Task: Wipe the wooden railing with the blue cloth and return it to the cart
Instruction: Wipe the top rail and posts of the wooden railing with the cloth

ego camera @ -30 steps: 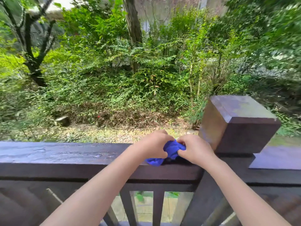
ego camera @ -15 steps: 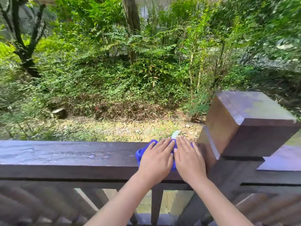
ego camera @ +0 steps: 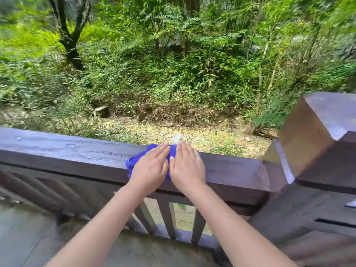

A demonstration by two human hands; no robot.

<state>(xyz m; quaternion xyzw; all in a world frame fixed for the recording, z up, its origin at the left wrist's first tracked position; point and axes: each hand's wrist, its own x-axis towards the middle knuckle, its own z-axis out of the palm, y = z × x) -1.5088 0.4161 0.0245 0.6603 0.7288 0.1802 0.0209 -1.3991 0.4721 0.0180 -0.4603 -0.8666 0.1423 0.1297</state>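
On the wooden railing [ego camera: 77, 157], at six o'clock in the head view: lying spread flat, blue cloth [ego camera: 133, 164]. Pressing down on it side by side, fingers extended, gripping nothing: left hand [ego camera: 150, 168], right hand [ego camera: 187, 168]. At three o'clock: post [ego camera: 317, 139].

Head camera looks forward-down, close over the railing [ego camera: 77, 153].

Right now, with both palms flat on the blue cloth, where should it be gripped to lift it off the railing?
Probably at the loose left edge of the blue cloth, which sticks out past the left hand over the railing. Pinch from above and from the left: the middle is pinned under both palms, and the right hand hides the other side.
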